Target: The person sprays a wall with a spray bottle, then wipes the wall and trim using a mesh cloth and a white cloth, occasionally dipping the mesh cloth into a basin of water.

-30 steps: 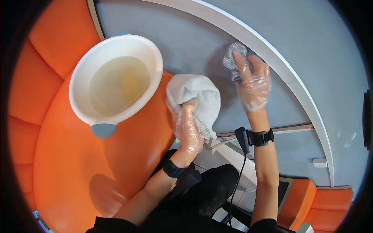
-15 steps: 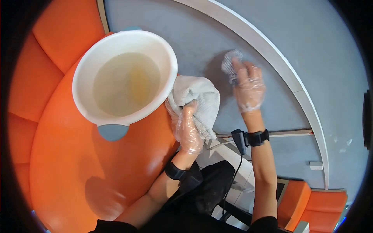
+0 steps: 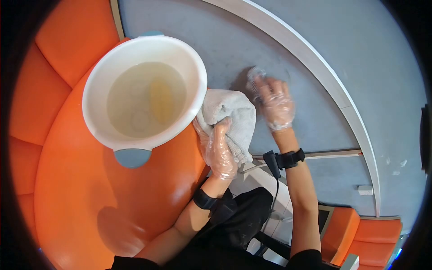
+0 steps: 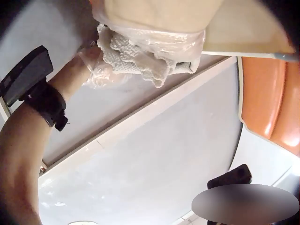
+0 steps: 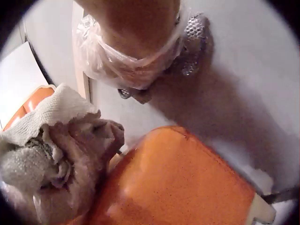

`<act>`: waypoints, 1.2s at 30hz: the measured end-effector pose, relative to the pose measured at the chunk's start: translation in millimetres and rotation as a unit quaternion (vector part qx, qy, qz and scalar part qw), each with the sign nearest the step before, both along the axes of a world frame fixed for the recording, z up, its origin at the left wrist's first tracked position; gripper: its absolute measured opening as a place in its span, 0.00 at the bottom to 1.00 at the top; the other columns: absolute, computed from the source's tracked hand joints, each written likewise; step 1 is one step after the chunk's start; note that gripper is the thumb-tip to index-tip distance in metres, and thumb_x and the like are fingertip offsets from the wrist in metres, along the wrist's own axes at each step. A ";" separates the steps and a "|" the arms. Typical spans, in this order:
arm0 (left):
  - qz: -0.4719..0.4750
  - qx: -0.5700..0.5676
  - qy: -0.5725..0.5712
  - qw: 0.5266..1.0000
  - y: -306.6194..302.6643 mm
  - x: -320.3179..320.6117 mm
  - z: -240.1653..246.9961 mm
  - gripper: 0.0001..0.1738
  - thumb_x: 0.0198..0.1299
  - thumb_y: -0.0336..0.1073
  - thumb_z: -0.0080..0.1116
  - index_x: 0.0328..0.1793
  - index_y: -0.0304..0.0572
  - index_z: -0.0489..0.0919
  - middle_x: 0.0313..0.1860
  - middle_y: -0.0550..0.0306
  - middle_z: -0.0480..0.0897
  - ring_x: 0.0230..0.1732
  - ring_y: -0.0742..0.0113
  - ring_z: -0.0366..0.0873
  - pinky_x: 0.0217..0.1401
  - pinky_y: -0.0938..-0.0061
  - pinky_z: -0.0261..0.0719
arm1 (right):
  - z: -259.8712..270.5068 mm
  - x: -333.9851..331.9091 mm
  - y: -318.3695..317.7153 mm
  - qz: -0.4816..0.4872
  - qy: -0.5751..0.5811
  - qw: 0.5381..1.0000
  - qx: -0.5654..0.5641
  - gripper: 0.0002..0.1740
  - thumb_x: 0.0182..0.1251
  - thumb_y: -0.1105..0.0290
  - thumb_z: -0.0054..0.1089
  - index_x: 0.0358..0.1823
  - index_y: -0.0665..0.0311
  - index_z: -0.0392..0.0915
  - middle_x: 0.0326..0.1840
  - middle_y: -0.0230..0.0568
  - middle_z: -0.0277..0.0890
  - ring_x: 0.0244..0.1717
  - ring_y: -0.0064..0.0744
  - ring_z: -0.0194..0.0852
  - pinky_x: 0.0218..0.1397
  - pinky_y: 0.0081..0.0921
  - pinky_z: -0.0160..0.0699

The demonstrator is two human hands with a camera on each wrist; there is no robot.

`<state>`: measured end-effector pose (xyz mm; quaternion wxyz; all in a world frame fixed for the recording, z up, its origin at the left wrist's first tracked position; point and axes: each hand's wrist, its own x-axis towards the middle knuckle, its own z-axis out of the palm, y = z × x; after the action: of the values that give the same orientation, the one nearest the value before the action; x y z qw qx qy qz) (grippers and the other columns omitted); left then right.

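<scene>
My right hand (image 3: 276, 103), in a clear plastic glove, presses a silvery mesh scrubber (image 3: 254, 80) against the grey wall (image 3: 315, 126). In the right wrist view, the scrubber (image 5: 196, 29) bulges out past the gloved fingers and the fingertips are hidden. A folded white towel (image 3: 238, 112) is gripped in my left hand (image 3: 220, 155), also gloved, with the thumb lying over the cloth. That hand is beside the basin, over the edge of the orange seat. In the left wrist view, the towel's ruffled edge (image 4: 136, 58) hangs below the glove.
A white basin (image 3: 92, 117) of cloudy water, with a yellow thing (image 3: 161, 101) in it, stands on the orange seat (image 3: 135, 198), left of the towel. A pale trim strip (image 3: 324, 76) curves along the wall. Another orange seat (image 3: 373, 234) is at lower right.
My right hand has moved left and slightly down across the wall with the mesh scrubber. The left hand still holds the towel; the basin appears farther right and larger as the head view shifted.
</scene>
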<state>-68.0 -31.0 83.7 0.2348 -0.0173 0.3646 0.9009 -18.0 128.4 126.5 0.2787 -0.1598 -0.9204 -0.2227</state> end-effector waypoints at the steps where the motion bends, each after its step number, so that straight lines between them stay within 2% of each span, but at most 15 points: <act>1: -0.001 -0.016 0.000 1.000 -0.4 -0.5 0.2 0.23 0.61 0.38 0.60 0.61 0.43 0.73 0.55 0.56 0.75 0.56 0.65 0.73 0.62 0.71 0.71 | -2.5 -5.3 -2.4 0.001 0.000 1.000 0.002 0.30 0.50 0.73 0.65 0.59 0.50 0.79 0.49 0.35 0.76 0.48 0.42 0.76 0.44 0.36 0.85; 5: -0.033 0.021 -0.090 0.995 -11.9 2.3 0.5 0.22 0.60 0.38 0.60 0.60 0.43 0.73 0.55 0.55 0.75 0.57 0.64 0.73 0.63 0.71 0.72 | 10.1 -14.1 -3.8 0.032 -0.051 0.998 -0.021 0.27 0.52 0.73 0.63 0.58 0.51 0.80 0.50 0.35 0.76 0.48 0.42 0.75 0.43 0.36 0.84; 6: 0.024 -0.114 0.136 0.984 -14.7 7.1 -16.7 0.22 0.61 0.38 0.59 0.61 0.43 0.74 0.56 0.55 0.75 0.58 0.64 0.74 0.63 0.71 0.72 | 29.4 -17.0 -7.0 0.035 -0.008 0.999 0.017 0.27 0.53 0.73 0.62 0.58 0.52 0.80 0.49 0.35 0.76 0.48 0.42 0.75 0.43 0.36 0.84; 7: 0.079 -0.242 0.353 0.900 -15.7 9.2 -25.8 0.22 0.61 0.39 0.58 0.61 0.42 0.74 0.56 0.54 0.76 0.58 0.64 0.74 0.63 0.71 0.73 | 47.4 -20.8 -8.6 0.038 0.035 0.997 0.055 0.26 0.53 0.73 0.61 0.57 0.52 0.80 0.49 0.34 0.76 0.48 0.42 0.75 0.43 0.36 0.84; 8: 0.080 -0.242 0.352 0.901 -16.4 5.9 -15.2 0.22 0.61 0.39 0.58 0.61 0.42 0.74 0.56 0.54 0.76 0.58 0.64 0.74 0.63 0.71 0.73 | 62.0 -27.7 -5.4 0.049 0.064 0.994 0.076 0.27 0.54 0.73 0.59 0.59 0.51 0.80 0.49 0.34 0.75 0.47 0.41 0.75 0.41 0.37 0.84; 9: 0.003 -0.068 0.134 0.989 -16.1 1.7 -1.3 0.23 0.61 0.40 0.56 0.62 0.42 0.74 0.57 0.52 0.77 0.58 0.63 0.75 0.63 0.70 0.74 | 60.2 -32.8 -2.7 0.050 0.064 0.994 0.076 0.27 0.54 0.73 0.59 0.59 0.51 0.80 0.49 0.34 0.75 0.47 0.41 0.75 0.41 0.37 0.84; 10: -0.074 0.112 -0.095 0.986 -15.4 -1.5 7.8 0.24 0.61 0.40 0.55 0.63 0.41 0.74 0.58 0.51 0.78 0.58 0.62 0.76 0.63 0.69 0.75 | 54.3 -38.7 -1.1 0.049 0.038 0.995 0.083 0.26 0.54 0.72 0.59 0.57 0.51 0.80 0.49 0.33 0.75 0.47 0.40 0.75 0.41 0.36 0.84; 15: -0.083 0.129 -0.090 0.984 -12.1 -7.9 -0.4 0.27 0.61 0.40 0.53 0.66 0.40 0.73 0.59 0.50 0.79 0.58 0.58 0.78 0.63 0.65 0.78 | -17.5 -59.5 -7.8 0.047 -0.137 0.989 -0.015 0.14 0.62 0.68 0.58 0.49 0.53 0.81 0.47 0.31 0.74 0.48 0.37 0.75 0.41 0.35 0.85; 19: -0.082 0.140 -0.113 0.980 -13.5 -12.5 -3.2 0.27 0.60 0.39 0.53 0.67 0.40 0.73 0.60 0.51 0.80 0.59 0.57 0.79 0.64 0.63 0.79 | -3.1 -52.9 -10.8 0.067 -0.110 0.991 -0.044 0.19 0.57 0.69 0.59 0.53 0.55 0.81 0.48 0.37 0.75 0.50 0.42 0.75 0.46 0.36 0.83; 22: -0.082 0.138 -0.128 0.979 -13.6 -12.9 -3.5 0.27 0.60 0.39 0.53 0.66 0.40 0.74 0.59 0.50 0.80 0.59 0.57 0.79 0.64 0.63 0.79 | 37.7 -36.9 -13.1 0.025 0.003 0.999 0.026 0.28 0.52 0.73 0.61 0.58 0.54 0.78 0.50 0.39 0.74 0.50 0.43 0.75 0.46 0.38 0.83; 25: -0.079 0.144 -0.141 0.976 -13.7 -12.9 -3.7 0.27 0.60 0.39 0.53 0.66 0.39 0.74 0.59 0.50 0.80 0.58 0.56 0.80 0.63 0.63 0.79 | 32.9 -39.5 -3.8 0.039 -0.001 0.998 0.045 0.35 0.47 0.80 0.60 0.62 0.50 0.77 0.51 0.38 0.76 0.49 0.44 0.78 0.45 0.39 0.84; 29: -0.089 0.142 -0.151 0.974 -13.3 -13.8 -2.3 0.27 0.59 0.39 0.54 0.65 0.39 0.75 0.58 0.50 0.81 0.57 0.56 0.80 0.62 0.63 0.80 | 22.4 -72.6 -7.4 0.046 -0.072 0.996 0.008 0.28 0.54 0.74 0.58 0.60 0.51 0.77 0.54 0.34 0.76 0.52 0.42 0.77 0.48 0.38 0.85; 32: -0.087 0.143 -0.145 0.975 -14.9 -14.1 7.1 0.27 0.59 0.39 0.54 0.65 0.38 0.75 0.58 0.49 0.81 0.57 0.56 0.80 0.62 0.63 0.80 | 19.0 -75.1 -5.8 0.073 -0.058 0.995 -0.030 0.29 0.53 0.77 0.59 0.61 0.51 0.77 0.53 0.36 0.76 0.52 0.43 0.77 0.47 0.39 0.84; 35: -0.082 0.163 -0.171 0.968 -14.4 -10.9 12.6 0.27 0.59 0.39 0.54 0.65 0.39 0.74 0.58 0.50 0.81 0.57 0.56 0.80 0.62 0.63 0.80 | 18.5 -22.1 -4.6 0.022 -0.030 0.999 -0.029 0.28 0.55 0.76 0.58 0.60 0.50 0.78 0.53 0.36 0.74 0.53 0.41 0.75 0.48 0.39 0.84; 36: -0.059 0.045 -0.026 0.997 -12.5 -8.7 -1.0 0.27 0.59 0.39 0.54 0.65 0.39 0.74 0.58 0.50 0.81 0.57 0.56 0.80 0.62 0.63 0.80 | 19.8 0.4 -3.0 0.010 -0.002 1.000 -0.002 0.30 0.52 0.78 0.59 0.60 0.49 0.79 0.52 0.37 0.75 0.52 0.42 0.76 0.48 0.39 0.84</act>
<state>-76.7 -43.5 82.7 0.2976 -0.0084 0.3183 0.9000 -17.6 125.4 146.2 0.2791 -0.1505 -0.9229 -0.2186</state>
